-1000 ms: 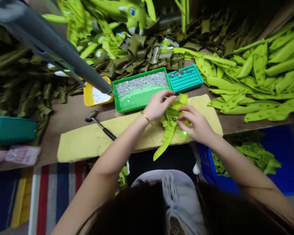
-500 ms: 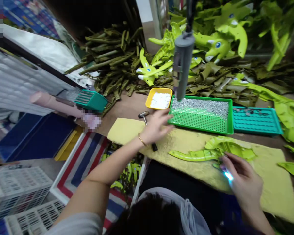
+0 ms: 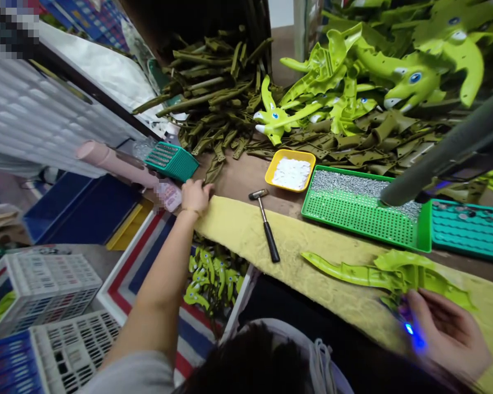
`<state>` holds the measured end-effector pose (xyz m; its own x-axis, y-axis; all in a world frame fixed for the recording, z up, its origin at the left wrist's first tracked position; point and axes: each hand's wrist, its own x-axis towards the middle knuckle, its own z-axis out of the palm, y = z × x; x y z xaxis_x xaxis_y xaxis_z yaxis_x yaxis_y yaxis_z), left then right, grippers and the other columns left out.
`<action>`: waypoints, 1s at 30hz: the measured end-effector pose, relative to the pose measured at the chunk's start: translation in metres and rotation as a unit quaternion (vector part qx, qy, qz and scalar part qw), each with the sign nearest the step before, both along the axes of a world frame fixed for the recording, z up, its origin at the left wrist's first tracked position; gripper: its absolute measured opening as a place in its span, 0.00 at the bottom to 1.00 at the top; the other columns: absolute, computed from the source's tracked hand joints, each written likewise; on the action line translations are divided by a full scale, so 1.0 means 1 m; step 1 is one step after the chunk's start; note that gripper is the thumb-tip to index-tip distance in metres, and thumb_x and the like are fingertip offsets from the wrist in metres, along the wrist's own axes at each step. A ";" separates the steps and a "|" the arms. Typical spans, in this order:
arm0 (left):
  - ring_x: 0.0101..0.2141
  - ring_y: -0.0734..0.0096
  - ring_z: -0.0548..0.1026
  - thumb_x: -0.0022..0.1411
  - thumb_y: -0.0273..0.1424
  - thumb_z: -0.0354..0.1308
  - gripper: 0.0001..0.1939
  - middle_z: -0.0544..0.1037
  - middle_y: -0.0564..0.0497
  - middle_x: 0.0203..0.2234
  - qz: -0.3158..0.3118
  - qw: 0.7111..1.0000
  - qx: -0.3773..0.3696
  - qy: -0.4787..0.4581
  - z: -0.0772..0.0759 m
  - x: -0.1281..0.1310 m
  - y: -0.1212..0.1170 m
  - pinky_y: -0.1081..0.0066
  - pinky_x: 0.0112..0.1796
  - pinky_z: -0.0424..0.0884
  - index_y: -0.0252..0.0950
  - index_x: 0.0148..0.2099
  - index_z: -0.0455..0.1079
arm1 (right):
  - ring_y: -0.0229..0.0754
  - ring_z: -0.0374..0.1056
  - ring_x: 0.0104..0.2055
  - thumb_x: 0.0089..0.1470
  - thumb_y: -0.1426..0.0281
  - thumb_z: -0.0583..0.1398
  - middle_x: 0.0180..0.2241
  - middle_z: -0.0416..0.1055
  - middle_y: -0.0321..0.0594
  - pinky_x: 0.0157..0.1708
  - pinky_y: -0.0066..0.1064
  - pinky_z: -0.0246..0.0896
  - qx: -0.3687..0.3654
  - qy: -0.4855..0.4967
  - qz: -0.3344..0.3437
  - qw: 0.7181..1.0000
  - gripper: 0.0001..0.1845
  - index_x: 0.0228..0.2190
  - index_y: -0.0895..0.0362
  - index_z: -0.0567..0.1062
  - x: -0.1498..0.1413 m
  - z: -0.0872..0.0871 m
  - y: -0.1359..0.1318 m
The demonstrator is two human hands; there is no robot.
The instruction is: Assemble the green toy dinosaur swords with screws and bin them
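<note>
My left hand [image 3: 195, 198] is at the mat's far left corner, close to the stack of teal trays [image 3: 175, 161] and a loose olive strip [image 3: 216, 171]. Its fingers curl downward and their tips are hidden, so I cannot tell whether they grip anything. With thumb and fingers closed, my right hand [image 3: 447, 334] pinches a small part with a lit blue light [image 3: 408, 328] against the lime-green plastic shell [image 3: 353, 272], which lies hollow side up on the yellow mat [image 3: 238, 224]. A hammer [image 3: 267, 227] rests across the mat, apart from both hands.
Behind the mat are a yellow dish [image 3: 270, 178] of white pieces, a green tray [image 3: 332, 210] of small metal parts and a teal tray [image 3: 468, 227]. A grey tool [image 3: 443, 153] hangs over the green tray. Lime dinosaur shells [image 3: 414, 82] and olive strips [image 3: 213, 98] are heaped behind.
My left hand has moved left from beside the green tray, past the hammer, to the mat's left corner. The view has shifted; my right hand stays at the shell with the lit part.
</note>
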<state>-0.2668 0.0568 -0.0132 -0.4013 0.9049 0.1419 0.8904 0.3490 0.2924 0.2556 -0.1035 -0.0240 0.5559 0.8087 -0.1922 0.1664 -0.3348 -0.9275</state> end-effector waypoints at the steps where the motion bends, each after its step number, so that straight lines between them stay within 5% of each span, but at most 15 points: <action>1: 0.47 0.51 0.70 0.59 0.45 0.52 0.23 0.74 0.38 0.39 -0.011 1.000 -0.023 0.000 0.003 0.001 -0.018 0.54 0.53 0.61 0.28 0.43 0.73 | 0.52 0.72 0.23 0.36 0.56 0.70 0.25 0.73 0.38 0.24 0.53 0.75 -0.015 0.000 -0.041 0.999 0.13 0.28 0.40 0.77 -0.008 0.008 0.002; 5: 0.47 0.49 0.71 0.56 0.46 0.54 0.28 0.75 0.37 0.43 -0.057 0.993 -0.107 0.004 0.009 0.017 -0.057 0.55 0.51 0.65 0.30 0.50 0.70 | 0.56 0.72 0.26 0.39 0.52 0.67 0.26 0.71 0.43 0.29 0.57 0.71 -0.016 -0.002 -0.078 0.997 0.11 0.28 0.36 0.76 -0.034 0.033 0.005; 8: 0.55 0.45 0.66 0.56 0.48 0.55 0.33 0.68 0.33 0.54 -0.070 0.992 -0.099 0.037 0.008 0.033 -0.038 0.54 0.55 0.62 0.28 0.56 0.64 | 0.53 0.73 0.28 0.45 0.52 0.64 0.32 0.74 0.44 0.33 0.54 0.70 0.012 -0.022 -0.048 0.999 0.12 0.36 0.34 0.77 -0.035 0.030 0.004; 12: 0.49 0.45 0.70 0.59 0.42 0.55 0.25 0.73 0.33 0.46 -0.111 0.987 -0.103 0.055 0.022 0.062 -0.014 0.52 0.51 0.66 0.28 0.52 0.66 | 0.44 0.70 0.22 0.46 0.56 0.66 0.30 0.76 0.41 0.28 0.46 0.71 0.068 -0.026 -0.046 0.996 0.13 0.35 0.46 0.77 -0.030 0.009 0.004; 15: 0.43 0.49 0.73 0.59 0.40 0.54 0.30 0.74 0.37 0.42 -0.149 0.984 0.053 0.078 0.035 0.107 -0.028 0.54 0.46 0.68 0.27 0.59 0.60 | 0.39 0.68 0.21 0.47 0.59 0.65 0.27 0.76 0.40 0.24 0.37 0.70 0.111 -0.013 -0.026 0.993 0.13 0.33 0.54 0.77 -0.025 0.000 0.006; 17: 0.36 0.57 0.73 0.60 0.42 0.55 0.32 0.75 0.43 0.38 -0.287 0.955 0.069 0.041 0.036 0.153 -0.049 0.59 0.42 0.70 0.32 0.62 0.58 | 0.38 0.70 0.23 0.49 0.60 0.65 0.30 0.77 0.41 0.25 0.34 0.70 0.129 0.003 -0.005 0.992 0.13 0.35 0.55 0.76 -0.021 -0.001 0.008; 19: 0.32 0.61 0.72 0.62 0.46 0.55 0.33 0.74 0.45 0.33 -0.447 0.894 0.023 0.017 0.029 0.206 -0.072 0.64 0.37 0.69 0.34 0.64 0.58 | 0.37 0.72 0.25 0.49 0.62 0.65 0.32 0.78 0.40 0.26 0.31 0.71 0.141 0.021 0.014 0.990 0.13 0.37 0.54 0.74 -0.017 0.001 0.007; 21: 0.33 0.59 0.71 0.65 0.47 0.51 0.30 0.73 0.45 0.31 -0.523 0.852 0.012 0.029 0.019 0.255 -0.090 0.64 0.37 0.68 0.35 0.62 0.63 | 0.36 0.72 0.25 0.51 0.62 0.64 0.33 0.79 0.39 0.25 0.30 0.71 0.145 0.024 0.037 0.988 0.12 0.37 0.54 0.73 -0.011 0.004 0.005; 24: 0.38 0.56 0.71 0.65 0.47 0.51 0.27 0.74 0.42 0.37 -0.536 0.844 0.005 0.034 0.007 0.301 -0.101 0.61 0.40 0.67 0.36 0.59 0.67 | 0.36 0.73 0.29 0.53 0.62 0.63 0.37 0.78 0.41 0.29 0.31 0.73 0.148 -0.020 0.066 0.987 0.10 0.35 0.54 0.75 0.001 0.005 -0.001; 30: 0.47 0.50 0.68 0.64 0.42 0.52 0.26 0.72 0.36 0.47 -0.503 0.864 -0.026 0.018 0.001 0.322 -0.103 0.56 0.46 0.66 0.34 0.60 0.66 | 0.37 0.74 0.29 0.50 0.64 0.65 0.32 0.77 0.37 0.30 0.32 0.75 0.177 -0.003 0.037 0.984 0.11 0.37 0.52 0.75 0.013 -0.004 -0.003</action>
<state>0.0551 -0.0460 -0.0124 0.5952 0.7990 0.0857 0.7595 -0.5942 0.2648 0.2690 -0.1069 -0.0280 0.4935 0.8625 0.1117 0.1834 0.0223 -0.9828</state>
